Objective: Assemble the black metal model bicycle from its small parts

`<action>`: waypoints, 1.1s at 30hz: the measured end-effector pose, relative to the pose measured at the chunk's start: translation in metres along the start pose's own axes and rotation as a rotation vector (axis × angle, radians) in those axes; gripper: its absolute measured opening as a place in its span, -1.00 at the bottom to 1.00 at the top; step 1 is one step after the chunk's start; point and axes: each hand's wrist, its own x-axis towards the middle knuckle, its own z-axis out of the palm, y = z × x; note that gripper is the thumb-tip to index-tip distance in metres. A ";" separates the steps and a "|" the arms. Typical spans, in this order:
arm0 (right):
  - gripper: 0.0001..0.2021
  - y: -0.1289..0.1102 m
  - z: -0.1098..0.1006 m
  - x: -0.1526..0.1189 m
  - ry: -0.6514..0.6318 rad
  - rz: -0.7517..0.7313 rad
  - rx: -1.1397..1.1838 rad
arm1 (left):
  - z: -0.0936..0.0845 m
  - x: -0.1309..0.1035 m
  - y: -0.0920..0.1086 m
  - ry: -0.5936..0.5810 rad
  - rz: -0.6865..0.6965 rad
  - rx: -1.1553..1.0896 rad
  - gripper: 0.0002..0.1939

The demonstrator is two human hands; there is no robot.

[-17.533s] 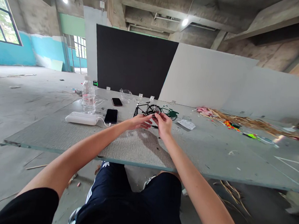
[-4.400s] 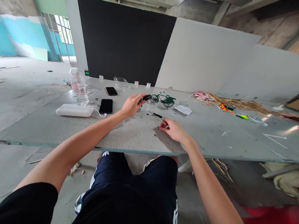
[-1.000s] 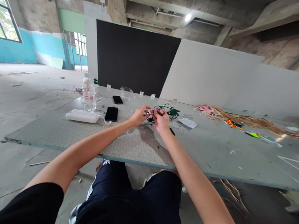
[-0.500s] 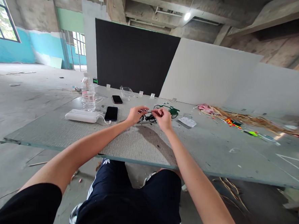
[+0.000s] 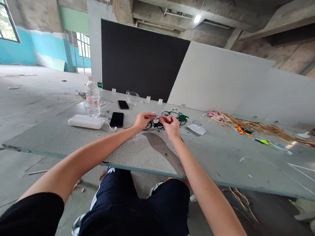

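A small black model bicycle (image 5: 156, 124) stands upright on the grey table, partly covered by my fingers. My left hand (image 5: 144, 120) is closed at its upper left, thumb and fingers pinching near the handlebar end. From the other side my right hand (image 5: 171, 126) pinches at the upper frame or seat area, close to the left fingertips. Any small part between the fingertips is too tiny to make out. Just behind my right hand stands a green model bicycle (image 5: 182, 117), which neither hand appears to hold.
Left on the table (image 5: 134, 152) are a water bottle (image 5: 93, 99), a white power strip or power bank (image 5: 84, 121) with a cable, and two phones (image 5: 116, 119). A paper slip (image 5: 196, 129) lies right of the bicycles. Dry stalks (image 5: 242, 125) and colourful bits lie farther right.
My right hand has shifted very slightly left, its fingers moving a little at the black bicycle. My left hand stays nearly where it was. The view has drifted slightly.
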 end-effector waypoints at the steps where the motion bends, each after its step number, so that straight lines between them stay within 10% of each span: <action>1: -0.41 0.000 0.001 0.000 0.008 0.018 0.023 | 0.000 0.001 -0.001 -0.001 0.003 -0.014 -0.83; 33: -0.35 -0.007 0.009 -0.004 0.033 0.168 0.208 | 0.000 0.005 -0.011 0.003 0.020 -0.034 -0.78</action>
